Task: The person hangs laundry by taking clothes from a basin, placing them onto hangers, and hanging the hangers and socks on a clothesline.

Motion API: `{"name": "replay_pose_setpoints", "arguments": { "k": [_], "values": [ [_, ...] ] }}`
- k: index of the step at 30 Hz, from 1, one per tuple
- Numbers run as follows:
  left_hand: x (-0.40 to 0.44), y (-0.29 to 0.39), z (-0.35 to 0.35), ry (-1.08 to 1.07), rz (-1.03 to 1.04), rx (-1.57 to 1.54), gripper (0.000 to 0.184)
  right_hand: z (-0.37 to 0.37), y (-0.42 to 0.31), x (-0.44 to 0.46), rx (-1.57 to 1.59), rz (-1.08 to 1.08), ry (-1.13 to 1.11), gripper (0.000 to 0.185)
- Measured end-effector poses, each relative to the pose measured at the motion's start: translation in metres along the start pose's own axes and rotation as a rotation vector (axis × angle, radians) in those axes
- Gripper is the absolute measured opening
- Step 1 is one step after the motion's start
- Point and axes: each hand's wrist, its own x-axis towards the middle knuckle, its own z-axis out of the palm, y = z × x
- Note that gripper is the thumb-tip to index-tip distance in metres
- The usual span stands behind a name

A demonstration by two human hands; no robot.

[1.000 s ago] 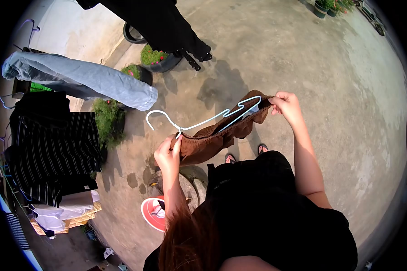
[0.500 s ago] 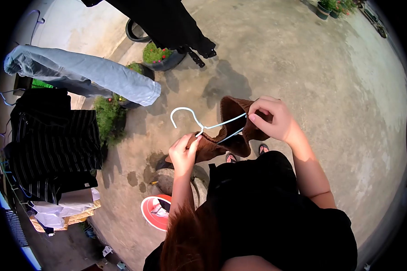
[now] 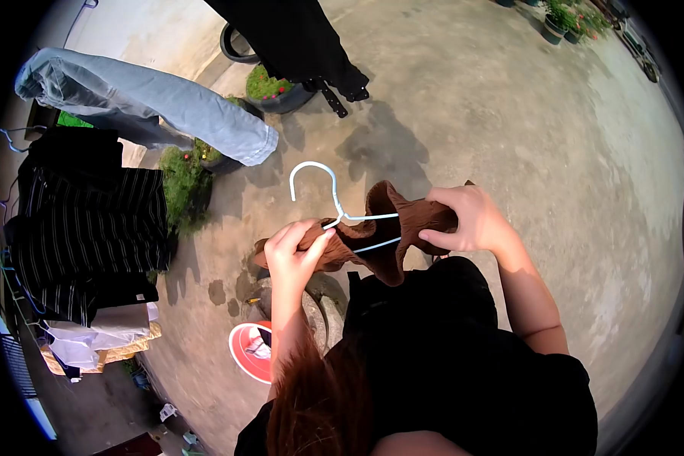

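A brown garment (image 3: 384, 262) with a ruffled, open neckline hangs between my two hands. Inside its opening runs a pale blue clothes hanger (image 3: 375, 218), its hook (image 3: 312, 164) standing up to the left, free of the cloth. My left hand (image 3: 287, 254) is closed on the garment's left side, close to the hanger's neck. On the other side my right hand (image 3: 467, 219) pinches the brown cloth between thumb and fingers, over the hanger's right end, which the fabric hides.
Light blue jeans (image 3: 167, 106), a striped black garment (image 3: 91, 220) and black clothing (image 3: 300, 42) hang to the left and above. Low on the left, a red-and-white basin (image 3: 243, 357) holds some cloth. Potted plants (image 3: 270, 87) stand on the concrete ground (image 3: 524, 129).
My right hand has moved slightly down and right, drawing the cloth over the hanger's right end, which was bare inside the opening before. The neckline is stretched wider.
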Motion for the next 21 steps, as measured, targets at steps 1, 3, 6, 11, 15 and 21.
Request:
{"name": "replay_pose_setpoints", "arguments": {
  "k": [1, 3, 6, 11, 15, 21],
  "values": [
    [0.002, 0.002, -0.004, -0.001, 0.047, 0.049, 0.024, 0.001, 0.0, -0.002, -0.032, 0.042, -0.006, 0.028],
    [0.01, 0.0, -0.015, -0.002, 0.144, 0.146, 0.028, 0.004, 0.001, -0.004, -0.097, 0.126, -0.014, 0.035],
    [0.009, -0.025, -0.028, 0.0, 0.181, 0.258, 0.031, 0.002, 0.005, -0.004, -0.176, -0.007, 0.245, 0.039],
    [-0.019, -0.084, -0.039, 0.134, -0.097, 0.294, 0.036, -0.031, -0.003, -0.004, -0.174, 0.058, 0.301, 0.038],
    [-0.019, -0.091, -0.047, 0.168, -0.049, 0.218, 0.04, -0.037, 0.003, -0.007, -0.107, -0.001, 0.321, 0.033],
    [0.023, -0.001, -0.035, 0.063, 0.367, 0.203, 0.049, -0.038, -0.009, -0.004, -0.183, -0.118, 0.308, 0.033]
  ]
}}
